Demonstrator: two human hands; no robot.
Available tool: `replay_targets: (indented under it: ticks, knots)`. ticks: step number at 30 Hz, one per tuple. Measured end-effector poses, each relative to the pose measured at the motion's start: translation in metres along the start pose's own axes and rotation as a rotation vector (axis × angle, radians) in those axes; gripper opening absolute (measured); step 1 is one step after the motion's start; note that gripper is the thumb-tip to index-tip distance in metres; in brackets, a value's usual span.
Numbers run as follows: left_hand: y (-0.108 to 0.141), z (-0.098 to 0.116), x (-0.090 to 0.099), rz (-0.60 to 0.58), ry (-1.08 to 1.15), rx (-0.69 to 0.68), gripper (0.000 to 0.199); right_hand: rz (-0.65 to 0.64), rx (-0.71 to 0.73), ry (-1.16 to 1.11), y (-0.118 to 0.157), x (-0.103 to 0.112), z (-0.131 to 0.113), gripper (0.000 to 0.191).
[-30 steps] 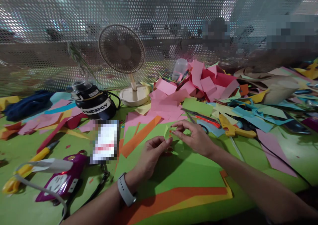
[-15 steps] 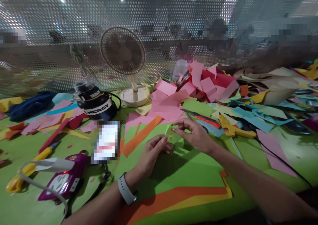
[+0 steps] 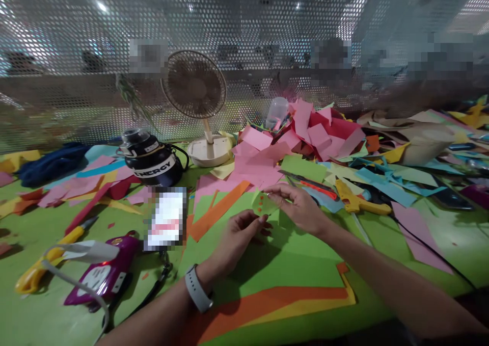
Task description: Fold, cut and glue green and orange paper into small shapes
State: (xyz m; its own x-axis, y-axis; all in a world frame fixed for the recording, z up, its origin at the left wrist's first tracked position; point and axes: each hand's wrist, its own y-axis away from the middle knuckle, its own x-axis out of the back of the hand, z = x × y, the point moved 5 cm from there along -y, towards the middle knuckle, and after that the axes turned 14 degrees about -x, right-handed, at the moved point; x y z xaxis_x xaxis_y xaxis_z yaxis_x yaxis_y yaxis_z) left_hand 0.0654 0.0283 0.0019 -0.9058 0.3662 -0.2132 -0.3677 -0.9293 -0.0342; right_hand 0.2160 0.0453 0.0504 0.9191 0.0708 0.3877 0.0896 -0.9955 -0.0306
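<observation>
A small light green paper piece [image 3: 261, 204] with a row of orange dots is held up between my two hands. My left hand [image 3: 244, 234], below and left of it, pinches its lower edge between thumb and fingers. On the upper right side, my right hand [image 3: 296, 206] has its fingertips closed on the same piece. Both hands are over a large green sheet [image 3: 267, 264]. Orange sheets [image 3: 244, 313] stick out from under its front edge, and an orange strip [image 3: 219, 211] crosses its left part.
A yellow glue gun [image 3: 361, 201] lies on the right, near an orange cutter [image 3: 319, 188]. Pink paper scraps [image 3: 321, 137] are heaped behind. A fan [image 3: 208, 152], a black bottle [image 3: 153, 162], a phone [image 3: 167, 218], a purple device [image 3: 105, 269] and yellow scissors [image 3: 53, 257] occupy the left.
The view has shifted slightly. The green piece has turned so that its dotted face shows more fully, with both hands still holding it.
</observation>
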Motion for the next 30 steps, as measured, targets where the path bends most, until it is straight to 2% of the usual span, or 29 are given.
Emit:
replay_targets:
  ticks: [5, 8, 14, 16, 18, 20, 22, 24, 27, 30]
  knots:
    - [0.001, 0.001, 0.0, 0.011, 0.08, 0.003, 0.031, -0.029, -0.06, -0.061, -0.002, 0.003, -0.001, 0.03]
    - [0.001, 0.002, 0.001, 0.045, 0.119, -0.001, 0.032, -0.005, -0.063, -0.038, -0.003, 0.008, -0.004, 0.031]
    - [-0.005, 0.001, 0.012, 0.183, 0.213, -0.065, 0.035, 0.041, -0.067, -0.078, -0.003, 0.041, -0.016, 0.03]
    - [-0.006, 0.0, 0.014, 0.218, 0.237, -0.068, 0.036, 0.067, -0.083, -0.015, -0.002, 0.051, -0.017, 0.031]
    - [-0.006, 0.001, 0.015, 0.235, 0.246, -0.074, 0.036, 0.072, -0.123, 0.142, -0.001, 0.054, -0.014, 0.032]
    - [-0.005, 0.002, 0.015, 0.245, 0.244, -0.081, 0.034, 0.042, -0.166, 0.293, 0.0, 0.049, -0.01, 0.035]
    - [-0.004, 0.004, 0.015, 0.253, 0.252, -0.086, 0.032, -0.032, -0.178, 0.315, -0.001, 0.037, -0.005, 0.036]
    - [-0.003, 0.006, 0.014, 0.241, 0.281, -0.094, 0.031, -0.098, -0.157, 0.201, -0.003, 0.026, -0.003, 0.036]
    - [-0.003, 0.005, 0.011, 0.176, 0.322, -0.09, 0.038, -0.12, -0.143, -0.02, -0.006, 0.015, -0.002, 0.037]
    - [-0.003, 0.001, 0.012, 0.156, 0.279, -0.074, 0.037, -0.211, -0.182, -0.085, -0.006, 0.004, 0.0, 0.045]
